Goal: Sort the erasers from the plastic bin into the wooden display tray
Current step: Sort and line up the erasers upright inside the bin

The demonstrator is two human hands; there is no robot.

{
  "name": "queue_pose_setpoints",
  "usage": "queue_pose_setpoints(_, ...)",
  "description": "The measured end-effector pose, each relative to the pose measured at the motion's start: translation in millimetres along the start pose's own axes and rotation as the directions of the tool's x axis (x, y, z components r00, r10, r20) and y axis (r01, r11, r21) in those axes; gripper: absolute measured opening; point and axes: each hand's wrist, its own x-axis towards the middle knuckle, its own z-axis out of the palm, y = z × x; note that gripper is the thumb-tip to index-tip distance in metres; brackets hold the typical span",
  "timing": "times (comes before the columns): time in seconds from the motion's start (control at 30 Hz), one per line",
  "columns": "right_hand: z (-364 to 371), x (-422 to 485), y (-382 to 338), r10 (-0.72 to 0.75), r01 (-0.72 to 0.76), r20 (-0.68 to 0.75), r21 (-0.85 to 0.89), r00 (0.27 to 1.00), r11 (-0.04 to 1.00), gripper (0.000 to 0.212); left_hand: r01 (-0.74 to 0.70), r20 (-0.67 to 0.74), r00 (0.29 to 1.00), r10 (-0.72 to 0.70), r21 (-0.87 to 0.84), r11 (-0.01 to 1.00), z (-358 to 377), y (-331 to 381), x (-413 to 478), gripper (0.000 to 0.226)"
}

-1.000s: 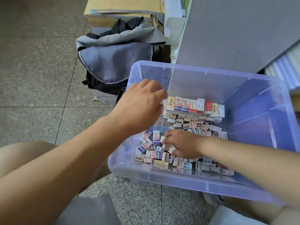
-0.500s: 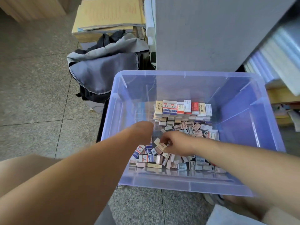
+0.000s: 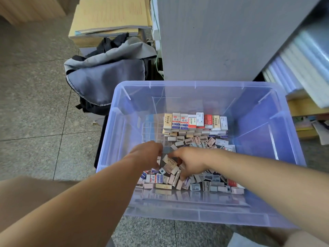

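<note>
Picking stage. Both hands were down in the plastic bin (image 3: 195, 84), working the loose erasers (image 3: 204, 184) heaped at its near side. A tidy row of boxed erasers (image 3: 194, 121) stood along the far middle.

The right hand (image 3: 191, 162) curled over the heap, thumb on a beige eraser (image 3: 170, 160), seemingly pinching it. The left hand (image 3: 146, 154) had its fingers buried, so its grip could not be told. The wooden display tray was not in view.

Next, probably: lift the catch clear of the bin wall, then find the tray and carry it across.
</note>
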Motion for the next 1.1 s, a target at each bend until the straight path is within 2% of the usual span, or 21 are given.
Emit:
queue_pose_setpoints(0.13,-1.4,-15.6,16.9,0.035,-0.014,-0.1,0.206,0.994,0.979,0.053,0.015,0.001,1.0,-0.015,-0.022,1.0,6.5,-1.3,4.6,0.038)
queue_pose_setpoints(0.2,-3.7,-22.2,21.6,0.046,-0.013,-0.143,0.222,0.989,0.975,0.044,0.006,0.014,1.0,-0.006,-0.035,0.999,9.9,-0.6,6.2,0.038)
queue_pose_setpoints(0.37,-1.2,-27.6,16.6,0.034,-0.045,-0.089,-0.121,0.995,0.992,0.046,-0.011,0.037,0.999,0.013,-0.054,0.999,9.1,-0.6,8.1,0.039)
queue_pose_setpoints(0.5,9.5,-24.1,23.6,0.105,-0.118,-0.092,-0.151,0.99,0.982,0.041,0.006,0.055,0.998,-0.003,-0.065,0.998,8.8,1.9,7.8,0.039)
queue_pose_setpoints(0.63,2.5,-30.3,29.7,0.155,-0.157,-0.025,-0.206,0.988,0.966,0.031,0.021,0.066,0.998,-0.019,-0.031,0.999,2.6,6.1,4.4,0.033)
queue_pose_setpoints(0.7,-4.9,-35.4,31.5,0.182,-0.186,-0.047,-0.098,0.982,0.978,0.032,0.017,0.058,0.998,-0.016,-0.014,1.0,-2.8,9.9,2.5,0.024)
queue_pose_setpoints(0.8,-22.2,-48.0,27.4,0.186,-0.148,-0.183,0.2,0.965,0.968,0.024,0.015,0.015,1.0,-0.014,-0.067,0.998,-18.9,19.9,-3.7,0.017)
queue_pose_setpoints(0.9,-38.6,-62.6,23.9,0.297,-0.076,-0.33,0.545,0.896,0.835,0.007,0.011,-0.05,0.998,-0.024,-0.239,0.971,-43.3,28.9,-13.5,0.013)
queue_pose_setpoints(0.97,-46.2,-68.9,26.7,0.466,0.006,-0.402,0.763,0.788,0.646,0.009,0.004,-0.108,0.993,-0.055,-0.422,0.906,-57.4,30.9,-20.4,0.008)
queue_pose_setpoints(1.03,-51.1,-71.3,31.0,0.64,0.156,-0.395,0.904,0.659,0.398,0.012,-0.018,-0.154,0.982,-0.113,-0.663,0.748,-66.1,32.0,-26.0,0.007)
queue_pose_setpoints(1.1,-52.6,-70.2,36.3,0.764,0.297,-0.341,0.933,0.547,0.203,0.014,-0.044,-0.15,0.972,-0.183,-0.875,0.483,-70.3,33.5,-27.2,0.01)
